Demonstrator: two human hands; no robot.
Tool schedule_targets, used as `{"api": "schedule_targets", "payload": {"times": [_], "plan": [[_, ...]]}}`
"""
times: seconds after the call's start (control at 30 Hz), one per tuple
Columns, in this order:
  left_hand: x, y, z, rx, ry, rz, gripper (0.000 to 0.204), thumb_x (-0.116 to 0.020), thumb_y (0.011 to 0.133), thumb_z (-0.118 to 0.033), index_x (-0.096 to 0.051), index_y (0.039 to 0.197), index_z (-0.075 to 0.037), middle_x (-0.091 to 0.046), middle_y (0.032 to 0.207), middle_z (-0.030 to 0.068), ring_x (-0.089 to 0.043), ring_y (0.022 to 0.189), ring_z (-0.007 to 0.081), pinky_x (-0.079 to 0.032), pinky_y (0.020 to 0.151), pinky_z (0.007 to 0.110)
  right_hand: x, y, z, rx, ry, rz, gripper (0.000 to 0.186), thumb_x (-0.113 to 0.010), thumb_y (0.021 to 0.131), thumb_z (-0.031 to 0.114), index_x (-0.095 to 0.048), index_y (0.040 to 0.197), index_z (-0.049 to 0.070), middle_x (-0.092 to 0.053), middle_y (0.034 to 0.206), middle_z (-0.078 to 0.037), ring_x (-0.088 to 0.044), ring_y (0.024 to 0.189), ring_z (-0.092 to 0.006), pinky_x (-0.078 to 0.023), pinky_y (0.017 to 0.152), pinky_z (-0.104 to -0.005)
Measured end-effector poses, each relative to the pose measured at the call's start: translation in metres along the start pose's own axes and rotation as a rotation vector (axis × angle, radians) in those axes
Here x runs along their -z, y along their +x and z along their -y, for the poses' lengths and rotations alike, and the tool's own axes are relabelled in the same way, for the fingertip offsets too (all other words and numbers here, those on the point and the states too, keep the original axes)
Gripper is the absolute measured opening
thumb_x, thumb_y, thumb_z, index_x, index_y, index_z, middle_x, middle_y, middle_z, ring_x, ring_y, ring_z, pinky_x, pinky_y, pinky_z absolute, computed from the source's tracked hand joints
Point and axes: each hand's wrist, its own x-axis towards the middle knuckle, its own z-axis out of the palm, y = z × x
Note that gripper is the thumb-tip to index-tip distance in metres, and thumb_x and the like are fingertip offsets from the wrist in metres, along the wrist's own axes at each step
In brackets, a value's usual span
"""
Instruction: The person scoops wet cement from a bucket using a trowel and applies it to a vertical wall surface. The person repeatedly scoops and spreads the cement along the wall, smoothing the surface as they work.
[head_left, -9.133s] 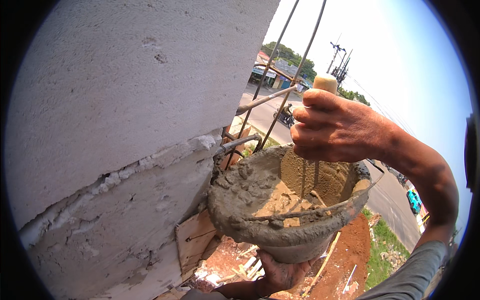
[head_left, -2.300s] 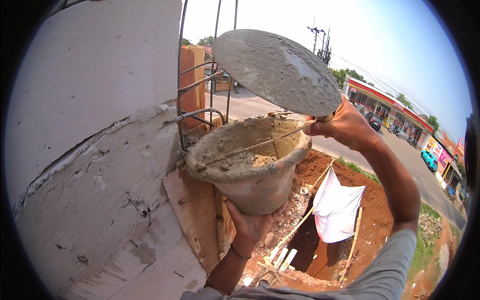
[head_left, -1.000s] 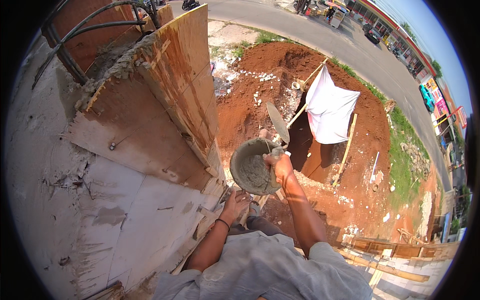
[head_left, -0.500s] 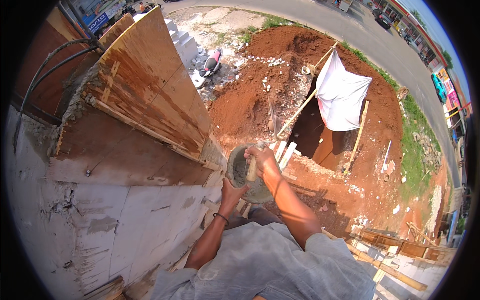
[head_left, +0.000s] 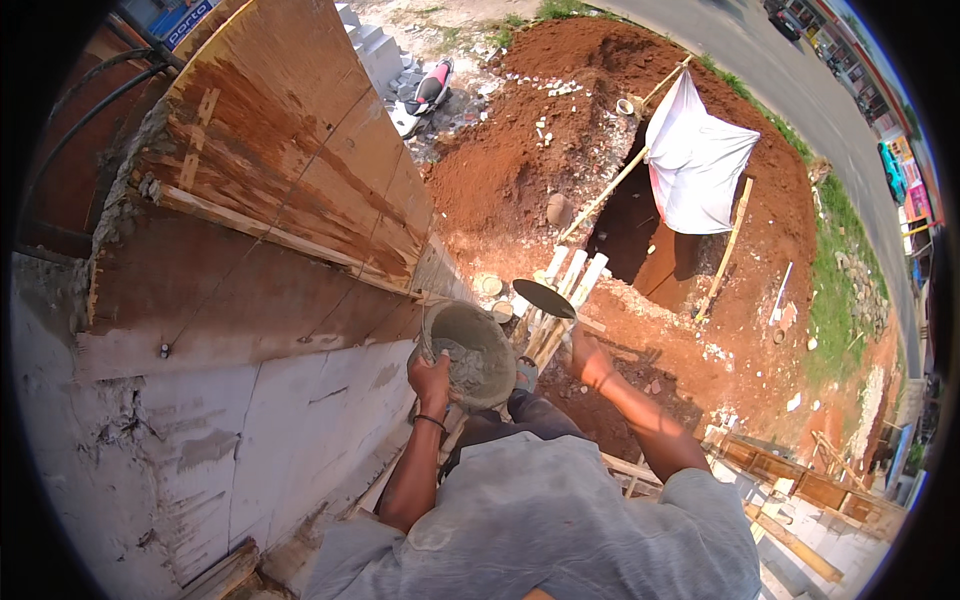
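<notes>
A grey bucket (head_left: 456, 322) with wet mortar (head_left: 468, 372) in its bottom is in front of my body, close to the wall. My left hand (head_left: 430, 382) is closed on the bucket's near left rim, thumb over the edge. To the right of the bucket, my right hand (head_left: 588, 360) is closed round the handle of a trowel, which the fist mostly hides. The trowel's dark rounded blade (head_left: 543, 298) points up and left, apart from the bucket.
On the left rises a rough white wall (head_left: 300, 430) with plywood panels (head_left: 290, 150) above it. Below are timber planks (head_left: 548, 335), red soil (head_left: 490, 190) and a deep pit (head_left: 625, 235) partly under a white cloth (head_left: 695, 165). A scooter (head_left: 430, 92) is parked farther off.
My right hand has moved from over the bucket to its right, bringing the trowel out to the side. My left hand and the bucket have shifted slightly left, and the bucket's inside shows more.
</notes>
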Motion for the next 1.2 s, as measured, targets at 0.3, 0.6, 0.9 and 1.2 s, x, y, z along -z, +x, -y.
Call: {"api": "schedule_targets", "payload": {"times": [0.3, 0.6, 0.9, 1.2], "plan": [[0.073, 0.005, 0.011, 0.281, -0.595, 0.153, 0.031, -0.065, 0.085, 0.000, -0.065, 0.115, 0.006, -0.070, 0.104, 0.0104, -0.067, 0.090, 0.0200, -0.053, 0.081, 0.035, -0.040, 0.003, 0.008, 0.038, 0.193, 0.065, 0.043, -0.065, 0.096, 0.033, -0.060, 0.131, 0.009, -0.071, 0.105, -0.027, -0.067, 0.100, -0.0483, -0.053, 0.083, -0.0558], [0.056, 0.005, 0.009, 0.262, -0.581, 0.111, 0.031, -0.066, 0.083, -0.002, -0.065, 0.113, 0.008, -0.070, 0.106, 0.0106, -0.066, 0.091, 0.0195, -0.051, 0.081, 0.033, -0.061, -0.063, 0.048, -0.022, 0.458, 0.120, 0.049, -0.063, 0.099, 0.035, -0.057, 0.134, 0.002, -0.071, 0.099, -0.031, -0.067, 0.099, -0.0515, -0.051, 0.085, -0.0581], [0.040, -0.011, 0.006, 0.101, -0.641, 0.077, 0.026, -0.064, 0.084, -0.002, -0.065, 0.109, 0.005, -0.071, 0.102, 0.0090, -0.064, 0.087, 0.0159, -0.051, 0.079, 0.032, -0.043, -0.081, 0.125, 0.200, 0.193, -0.007, 0.028, -0.058, 0.101, 0.024, -0.051, 0.117, 0.003, -0.067, 0.083, -0.028, -0.071, 0.074, -0.0436, -0.053, 0.056, -0.0539], [0.070, -0.036, -0.061, -0.153, -0.287, 0.181, 0.025, -0.070, 0.077, -0.009, -0.066, 0.100, 0.001, -0.061, 0.071, 0.0050, -0.051, 0.064, 0.0135, -0.048, 0.063, 0.034, -0.011, -0.013, 0.153, 0.397, -0.441, -0.344, 0.012, -0.058, 0.090, 0.010, -0.062, 0.098, 0.002, -0.067, 0.081, -0.017, -0.070, 0.072, -0.0328, -0.054, 0.059, -0.0416]]}}
